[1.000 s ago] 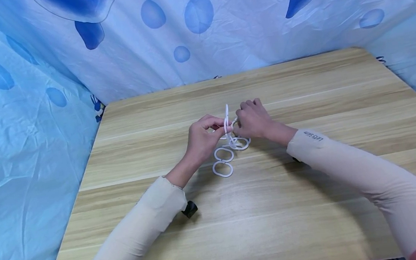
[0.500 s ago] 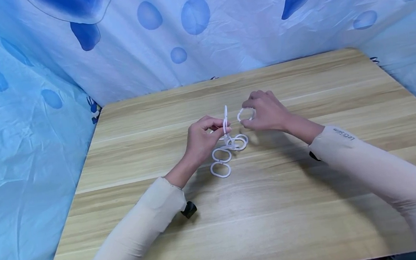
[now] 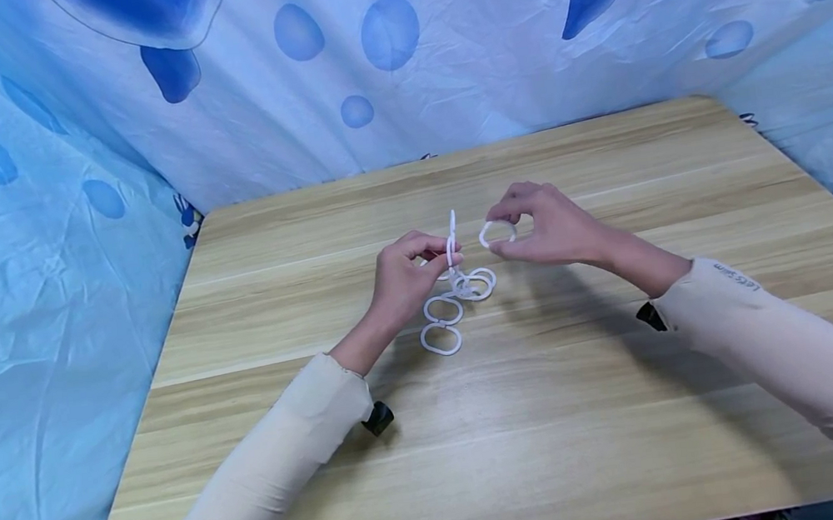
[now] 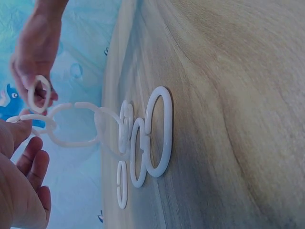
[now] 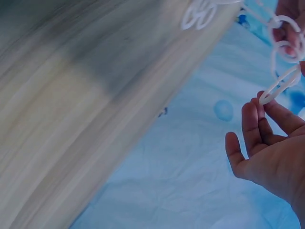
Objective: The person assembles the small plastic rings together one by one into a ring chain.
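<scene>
My left hand point(image 3: 405, 282) pinches a white oval plastic chain link between thumb and fingertips, above the middle of the table. From that pinch the chain hangs through an open-sided link point(image 4: 76, 143) down to the tabletop. Several joined links lie there in a loose heap, the nearest link point(image 4: 167, 129) flat on the wood. To the right, my right hand point(image 3: 552, 226) holds a single white link point(image 3: 481, 235) by its edge between thumb and fingers. In the head view a small gap separates this single link from the chain.
A wood-grain table point(image 3: 480, 455) lies under both hands. Behind it and along the left hangs a blue sheet point(image 3: 238, 126) with dolphin and bubble prints. A small black device point(image 3: 378, 419) sits under the left cuff, another black device point(image 3: 651, 317) under the right.
My right hand has moved right, away from the left hand, with the single link in its fingers. My left hand and the heap of links have stayed nearly in place.
</scene>
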### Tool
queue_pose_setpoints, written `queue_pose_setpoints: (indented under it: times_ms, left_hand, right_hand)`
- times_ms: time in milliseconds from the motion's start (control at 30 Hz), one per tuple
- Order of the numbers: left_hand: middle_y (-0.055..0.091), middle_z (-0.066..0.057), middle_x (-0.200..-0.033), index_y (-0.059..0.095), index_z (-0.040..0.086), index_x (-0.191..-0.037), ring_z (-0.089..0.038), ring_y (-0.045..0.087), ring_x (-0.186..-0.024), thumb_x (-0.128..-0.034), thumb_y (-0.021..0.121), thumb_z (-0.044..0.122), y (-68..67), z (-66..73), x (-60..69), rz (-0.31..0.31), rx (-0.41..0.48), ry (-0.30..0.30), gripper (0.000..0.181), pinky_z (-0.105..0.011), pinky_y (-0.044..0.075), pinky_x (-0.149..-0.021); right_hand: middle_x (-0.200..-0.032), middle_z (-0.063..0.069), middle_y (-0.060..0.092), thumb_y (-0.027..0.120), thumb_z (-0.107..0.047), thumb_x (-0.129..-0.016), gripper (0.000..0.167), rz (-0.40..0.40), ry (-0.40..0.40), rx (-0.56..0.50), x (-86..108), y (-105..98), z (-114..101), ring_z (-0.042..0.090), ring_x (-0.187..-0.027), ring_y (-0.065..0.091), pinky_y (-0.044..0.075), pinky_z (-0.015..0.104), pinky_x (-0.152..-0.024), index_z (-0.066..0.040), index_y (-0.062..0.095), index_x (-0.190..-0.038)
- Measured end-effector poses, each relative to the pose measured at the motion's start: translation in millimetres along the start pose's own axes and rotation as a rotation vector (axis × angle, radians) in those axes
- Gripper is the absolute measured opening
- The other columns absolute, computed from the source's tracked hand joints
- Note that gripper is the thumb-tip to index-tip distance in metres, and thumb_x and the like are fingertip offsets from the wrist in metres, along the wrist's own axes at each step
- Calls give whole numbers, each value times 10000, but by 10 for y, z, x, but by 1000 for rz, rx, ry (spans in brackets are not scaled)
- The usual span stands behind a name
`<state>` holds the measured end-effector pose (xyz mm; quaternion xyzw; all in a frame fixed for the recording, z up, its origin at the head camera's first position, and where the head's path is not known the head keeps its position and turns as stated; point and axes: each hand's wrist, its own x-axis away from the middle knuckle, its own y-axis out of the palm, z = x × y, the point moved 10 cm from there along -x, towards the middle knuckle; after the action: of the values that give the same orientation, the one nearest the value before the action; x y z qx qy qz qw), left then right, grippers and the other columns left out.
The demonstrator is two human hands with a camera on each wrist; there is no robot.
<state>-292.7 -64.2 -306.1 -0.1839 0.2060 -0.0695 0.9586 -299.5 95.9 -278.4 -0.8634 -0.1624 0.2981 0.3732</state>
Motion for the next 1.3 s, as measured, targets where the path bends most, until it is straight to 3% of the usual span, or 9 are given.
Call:
queue_pose_setpoints:
  times_ms: [200, 400, 633, 933, 1100, 1300]
  left_hand:
    - [703, -29, -850, 764, 27, -878, -120, 598, -747, -797, 783, 68, 9, 2, 5, -6, 9, -1, 92, -383, 506, -732]
    - [675, -29, -807, 763, 29, -861, -124, 590, -735, -789, 783, 43, 12, 20, 9, -6, -4, 19, 76, -397, 497, -723]
    - [651, -50, -779, 761, 28, -851, -133, 591, -729, -789, 780, 33, 21, 63, 22, -3, -28, 49, 66, -374, 505, -725]
    - [663, -50, -787, 751, 23, -816, -136, 605, -727, -776, 787, 24, -8, 112, 36, 23, -97, 109, 54, -228, 477, -685]
    - [675, -47, -784, 751, 26, -793, -137, 613, -714, -763, 791, 7, -25, 118, 39, 39, -129, 138, 54, -241, 479, -655]
    - [692, -35, -783, 760, 50, -774, -135, 610, -702, -766, 794, 22, -52, 140, 42, 61, -184, 180, 44, -335, 500, -634]
  right_hand:
    - [-835, 15, 592, 760, -224, -788, 271, -28, 32, -88, -18, 12, -142, 141, -808, 516, 408, 316, -715, -89, 733, -1020]
    - [-812, 30, 584, 765, -236, -788, 250, -17, 35, -111, -50, 29, -239, 137, -794, 519, 403, 312, -701, -98, 739, -995]
    - [-837, 74, 608, 788, -281, -780, 272, -20, 108, -160, -65, 104, -236, 142, -800, 511, 393, 301, -685, -99, 751, -978]
    - [-849, 14, 631, 765, -337, -792, 267, -22, 223, -179, -78, 157, -175, 167, -801, 544, 441, 327, -708, -114, 749, -937]
    - [-846, 22, 644, 743, -372, -803, 296, -12, 271, -170, -87, 184, -143, 159, -785, 553, 456, 324, -693, -104, 746, -929]
    - [-862, 31, 673, 725, -412, -811, 337, -29, 369, -208, -78, 232, -75, 176, -792, 573, 470, 322, -702, -98, 742, -932]
